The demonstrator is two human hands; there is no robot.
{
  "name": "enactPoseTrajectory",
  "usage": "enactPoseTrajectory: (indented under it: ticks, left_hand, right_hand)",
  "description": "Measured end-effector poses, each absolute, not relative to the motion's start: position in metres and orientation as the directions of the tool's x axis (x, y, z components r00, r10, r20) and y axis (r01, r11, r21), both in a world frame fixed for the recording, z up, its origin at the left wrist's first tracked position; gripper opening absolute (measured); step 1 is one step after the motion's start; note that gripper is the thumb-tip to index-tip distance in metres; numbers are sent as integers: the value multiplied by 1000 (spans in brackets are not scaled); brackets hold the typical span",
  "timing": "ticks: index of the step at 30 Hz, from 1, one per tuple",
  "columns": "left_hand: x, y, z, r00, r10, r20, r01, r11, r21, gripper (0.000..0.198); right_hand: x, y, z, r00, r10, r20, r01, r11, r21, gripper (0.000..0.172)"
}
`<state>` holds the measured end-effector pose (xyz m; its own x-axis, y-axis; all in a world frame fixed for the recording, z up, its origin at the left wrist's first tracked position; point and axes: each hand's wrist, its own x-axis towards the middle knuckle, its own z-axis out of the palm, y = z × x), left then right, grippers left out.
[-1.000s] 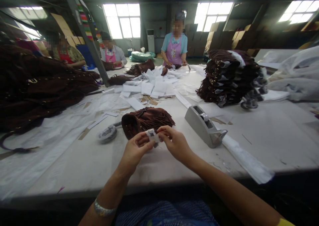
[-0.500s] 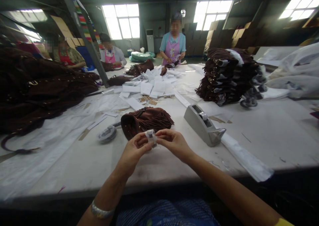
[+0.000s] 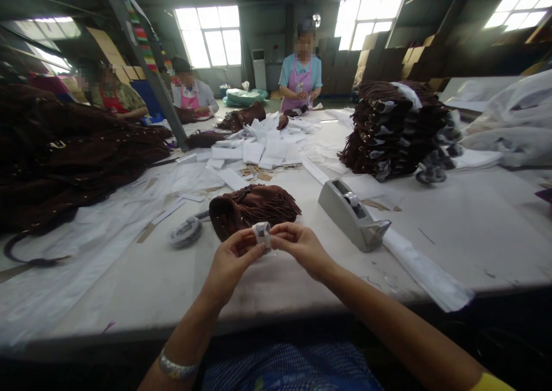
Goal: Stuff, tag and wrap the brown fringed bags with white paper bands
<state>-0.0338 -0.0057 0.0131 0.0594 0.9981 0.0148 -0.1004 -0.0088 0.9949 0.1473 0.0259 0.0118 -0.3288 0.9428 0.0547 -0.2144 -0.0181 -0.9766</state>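
Between my hands is a small piece wrapped in clear whitish plastic; what lies inside it I cannot make out. My left hand pinches its left side, thumb below. From the right, the fingertips and thumb of my right hand close on its other edge. Just behind them a brown fringed bag lies on its side, its open mouth facing left. A plastic-wrapped coiled strap rests left of the bag. To the right stands a grey tape dispenser.
Tall stack of brown fringed bags at right; a dark brown heap fills the left. White paper pieces lie scattered beyond the bag. A metal post rises at left. Several co-workers, one a person in a pink apron, work across the table.
My hands stay nearly in place, with the wrapped piece turned slightly between the fingers. Across the table, the co-worker's hands have shifted.
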Motion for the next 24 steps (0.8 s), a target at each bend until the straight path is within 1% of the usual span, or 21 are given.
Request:
enactPoseTrajectory:
  ticks: [1, 3, 5, 7, 9, 12, 16, 20, 24]
  left_hand:
    - [-34, -5, 13, 56, 998, 13, -102, -8, 995, 44]
    - [-34, -3, 13, 47, 999, 15, -103, -10, 995, 43]
    - [-34, -2, 13, 40, 999, 24, -110, -19, 994, 41]
    - [-34, -2, 12, 38, 999, 24, -122, -19, 992, 40]
    - [-35, -3, 12, 53, 999, 13, -138, -6, 990, 38]
    - [-37, -5, 11, 91, 996, 8, -175, 8, 985, 37]
    - [-37, -8, 7, 68, 998, 0, -128, 9, 992, 33]
    - [-36, -12, 6, 62, 998, -22, -75, 27, 997, 31]
    - [-36, -15, 6, 46, 999, 16, -37, -14, 999, 30]
  right_hand:
    - [147, 26, 11, -325, 942, 80, -196, 16, -980, 26]
    - [147, 26, 10, -283, 941, 184, -95, 164, -982, 18]
    - [148, 26, 10, -216, 920, 327, 44, 344, -938, 14]
    - [150, 25, 10, -172, 893, 416, 122, 438, -891, 16]
    - [152, 23, 9, -177, 892, 416, 124, 439, -890, 15]
    - [154, 20, 5, -254, 892, 375, 151, 419, -895, 15]
    - [154, 16, 1, -304, 893, 333, 155, 391, -907, 15]
    - [151, 11, 0, -267, 911, 313, 132, 357, -925, 17]
    - [148, 8, 0, -195, 926, 323, 152, 354, -923, 17]
